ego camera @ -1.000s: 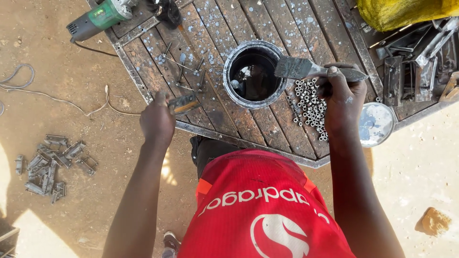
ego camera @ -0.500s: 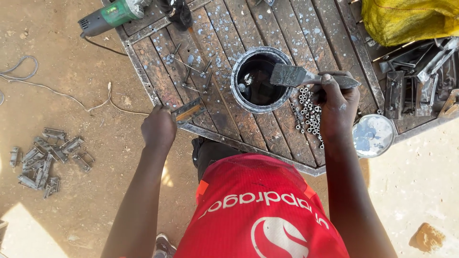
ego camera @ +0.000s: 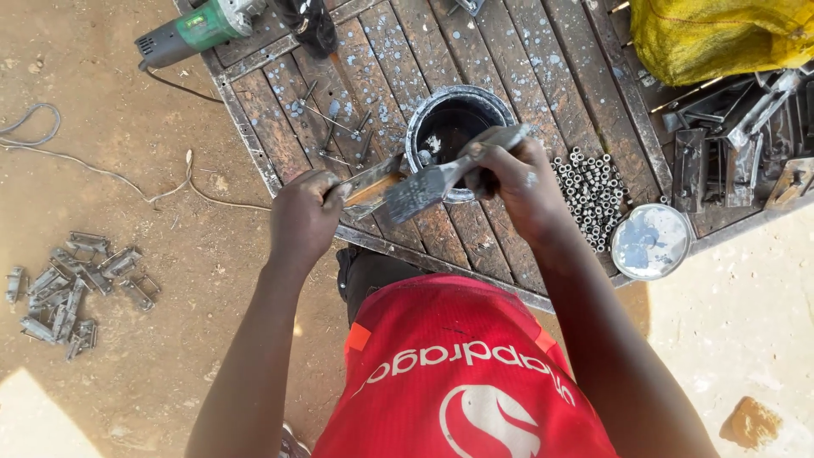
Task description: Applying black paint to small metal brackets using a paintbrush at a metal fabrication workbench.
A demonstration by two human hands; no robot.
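Far left, on the sandy ground, lies a heap of grey metal brackets (ego camera: 69,288) (well apart from the work). Above it an angle grinder (ego camera: 197,30) with a green body rests at the corner of the paint-spattered wooden table (ego camera: 517,76).

The left hand (ego camera: 303,216) is closed around one end of a small flat metal piece (ego camera: 370,181), held just above the table's near edge. Its long axis runs from the fist up and to the right, the free end pointing toward the black paint tin (ego camera: 456,127). Only the tip pokes out, so a slack grip could let the piece twist or drop when pressed.

The right hand (ego camera: 513,182) is wrapped round the handle of a flat paintbrush (ego camera: 441,178). The brush lies on a slant, bristles down-left and touching or just over the metal piece, handle up-right across the tin's rim. A loaded brush could drip dark paint on the fingers (ego camera: 332,197) of the holding hand, and the wrist, so near the tin, might knock it.

Right of the tin sits a pile of small steel nuts (ego camera: 593,195) (splashes could foul them), then the tin's round lid (ego camera: 651,242), and farther right dark metal parts (ego camera: 738,153) under a yellow sack (ego camera: 721,34).
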